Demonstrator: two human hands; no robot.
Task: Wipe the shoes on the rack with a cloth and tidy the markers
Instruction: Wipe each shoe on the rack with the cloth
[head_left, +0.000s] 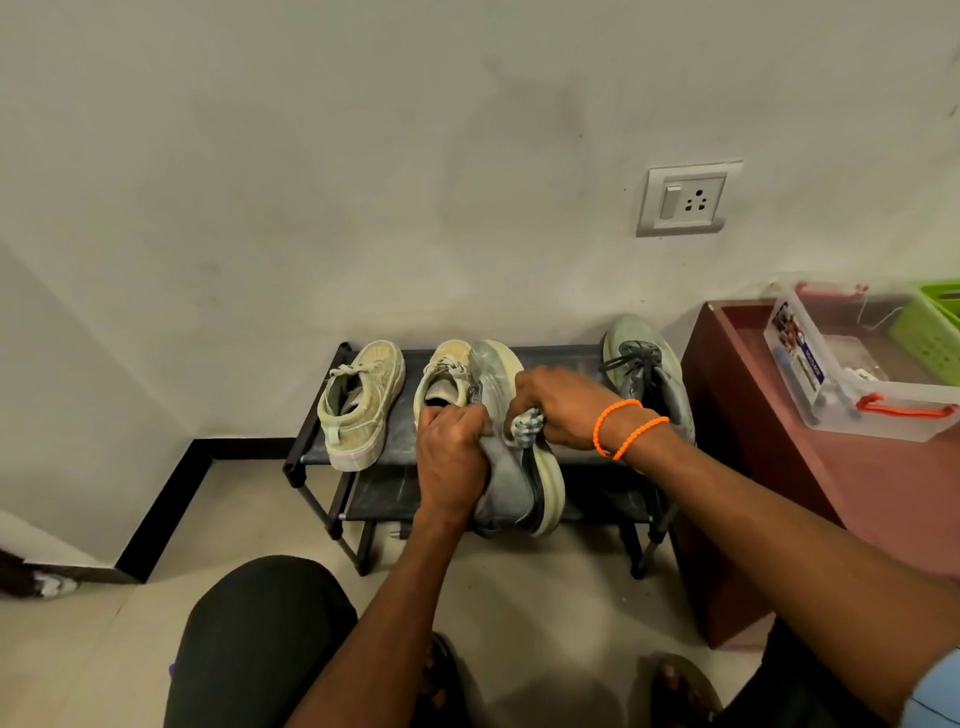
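A grey sneaker with a pale sole is turned on its side above the black shoe rack. My left hand grips its upper near the heel. My right hand, with orange bands at the wrist, holds a bunched grey-white cloth against the shoe. Two beige canvas sneakers stand on the rack's top shelf at the left and middle. The matching grey sneaker stands at the right end. No loose markers can be made out.
A maroon cabinet stands right of the rack, carrying a clear plastic box with red latches and a green basket. A wall socket is above. My knee and feet are on the tiled floor below.
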